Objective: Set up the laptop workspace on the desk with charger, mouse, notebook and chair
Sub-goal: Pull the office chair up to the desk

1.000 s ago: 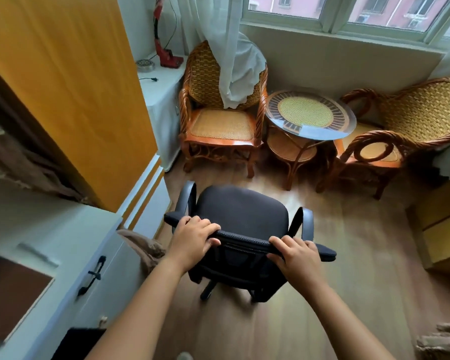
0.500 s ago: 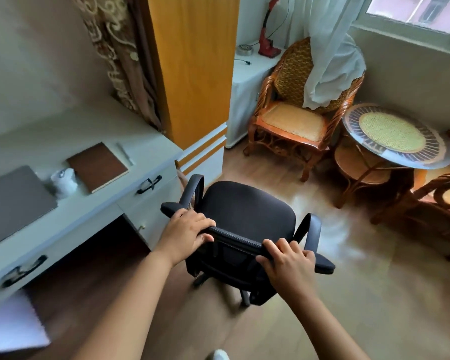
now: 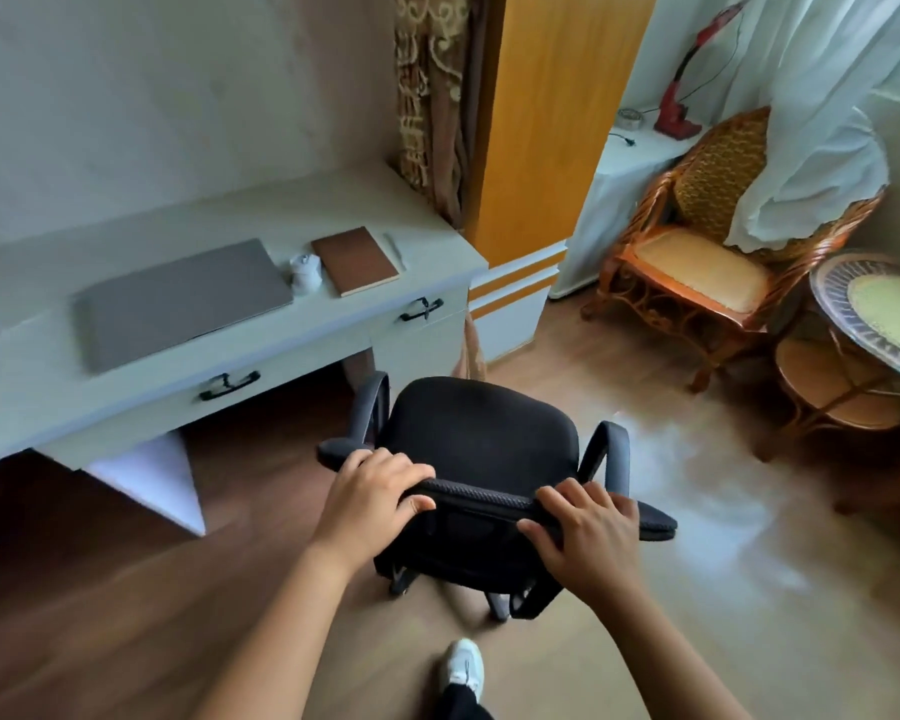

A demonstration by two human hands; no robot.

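A black office chair with armrests stands on the wooden floor, right of the desk's knee opening. My left hand and my right hand both grip the top edge of its backrest. On the pale desk at the left lie a closed grey laptop, a small white object that may be the mouse or charger, a brown notebook and a pale pen.
An orange-and-white cabinet stands right of the desk. Behind the office chair are a wicker chair under a white curtain and a round glass-topped table. My white shoe is on the floor below.
The view has swung left from the window corner to the desk, and the chair in both my hands has turned and come closer to the desk.
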